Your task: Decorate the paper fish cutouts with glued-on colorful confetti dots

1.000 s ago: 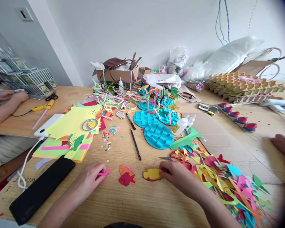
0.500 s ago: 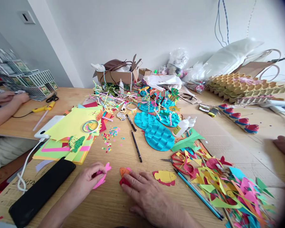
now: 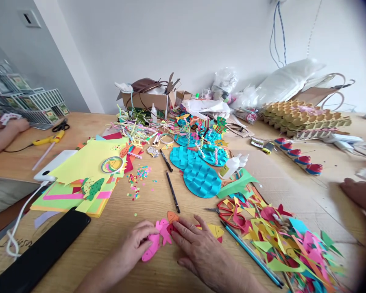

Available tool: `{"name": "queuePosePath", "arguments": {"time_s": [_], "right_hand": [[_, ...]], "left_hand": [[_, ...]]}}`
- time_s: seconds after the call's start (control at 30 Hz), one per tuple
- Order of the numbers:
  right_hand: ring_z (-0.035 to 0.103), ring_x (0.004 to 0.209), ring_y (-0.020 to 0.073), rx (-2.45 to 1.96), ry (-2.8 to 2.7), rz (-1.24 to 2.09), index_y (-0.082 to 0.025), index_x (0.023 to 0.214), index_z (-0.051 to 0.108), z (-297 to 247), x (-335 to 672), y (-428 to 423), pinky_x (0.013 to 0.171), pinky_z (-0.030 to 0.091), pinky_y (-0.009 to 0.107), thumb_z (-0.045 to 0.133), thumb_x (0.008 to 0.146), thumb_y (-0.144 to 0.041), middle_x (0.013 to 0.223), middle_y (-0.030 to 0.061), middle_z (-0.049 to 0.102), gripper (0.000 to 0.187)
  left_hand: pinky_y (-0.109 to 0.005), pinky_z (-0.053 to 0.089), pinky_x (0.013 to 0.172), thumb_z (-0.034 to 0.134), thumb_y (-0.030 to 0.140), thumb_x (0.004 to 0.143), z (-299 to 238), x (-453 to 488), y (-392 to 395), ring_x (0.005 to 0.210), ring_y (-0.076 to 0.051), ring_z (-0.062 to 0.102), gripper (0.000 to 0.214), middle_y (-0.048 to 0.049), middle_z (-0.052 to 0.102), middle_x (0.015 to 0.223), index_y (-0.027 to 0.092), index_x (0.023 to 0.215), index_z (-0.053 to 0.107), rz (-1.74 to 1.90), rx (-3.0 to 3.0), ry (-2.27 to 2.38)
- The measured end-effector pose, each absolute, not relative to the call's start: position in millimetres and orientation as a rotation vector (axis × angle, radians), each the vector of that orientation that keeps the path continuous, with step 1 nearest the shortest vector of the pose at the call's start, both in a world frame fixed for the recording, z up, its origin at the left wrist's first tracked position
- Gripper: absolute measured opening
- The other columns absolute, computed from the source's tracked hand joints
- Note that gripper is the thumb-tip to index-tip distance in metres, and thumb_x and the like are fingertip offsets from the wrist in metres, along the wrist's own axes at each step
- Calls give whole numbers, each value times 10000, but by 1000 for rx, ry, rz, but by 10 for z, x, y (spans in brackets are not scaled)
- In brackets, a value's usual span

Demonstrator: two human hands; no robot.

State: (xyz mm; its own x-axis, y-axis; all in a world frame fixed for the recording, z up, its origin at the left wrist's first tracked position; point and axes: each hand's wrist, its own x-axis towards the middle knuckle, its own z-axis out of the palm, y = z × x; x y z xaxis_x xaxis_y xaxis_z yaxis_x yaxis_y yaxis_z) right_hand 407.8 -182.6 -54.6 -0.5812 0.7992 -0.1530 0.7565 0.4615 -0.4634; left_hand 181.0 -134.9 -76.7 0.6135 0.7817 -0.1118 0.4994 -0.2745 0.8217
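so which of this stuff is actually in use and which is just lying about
In use: left hand pinching pink fish; right hand flat on orange fish; yellow fish beside it.
Lying about: black pen, blue discs, glue bottle, paper scraps, phone.

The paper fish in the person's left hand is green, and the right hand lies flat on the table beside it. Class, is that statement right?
Not quite. The paper fish in the left hand is pink, not green, as the head view shows. The right hand does lie flat on the table beside it.
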Motion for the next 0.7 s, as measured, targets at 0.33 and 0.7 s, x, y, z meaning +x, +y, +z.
{"name": "queuePosePath", "arguments": {"time_s": [0.33, 0.7], "right_hand": [[189, 1296, 227, -1114, -2707, 679, -209, 1312, 320, -603, 3821, -1763, 1043, 93, 508, 327, 866, -491, 1378, 76, 344, 528], [292, 1240, 216, -1284, -2599, 628, -198, 1268, 376, -538, 4030, -1802, 1052, 65, 453, 364, 840, -525, 1295, 80, 453, 539]], "left_hand": [[-187, 484, 679, 510, 195, 723, -787, 1586, -1254, 760, -154, 610, 125, -12, 645, 806, 219, 762, 627, 595, 2017, 1178], [-153, 491, 707, 488, 367, 800, -1030, 1757, -1282, 816, -151, 622, 186, -16, 656, 882, 273, 846, 642, 575, 2169, 967]]}}
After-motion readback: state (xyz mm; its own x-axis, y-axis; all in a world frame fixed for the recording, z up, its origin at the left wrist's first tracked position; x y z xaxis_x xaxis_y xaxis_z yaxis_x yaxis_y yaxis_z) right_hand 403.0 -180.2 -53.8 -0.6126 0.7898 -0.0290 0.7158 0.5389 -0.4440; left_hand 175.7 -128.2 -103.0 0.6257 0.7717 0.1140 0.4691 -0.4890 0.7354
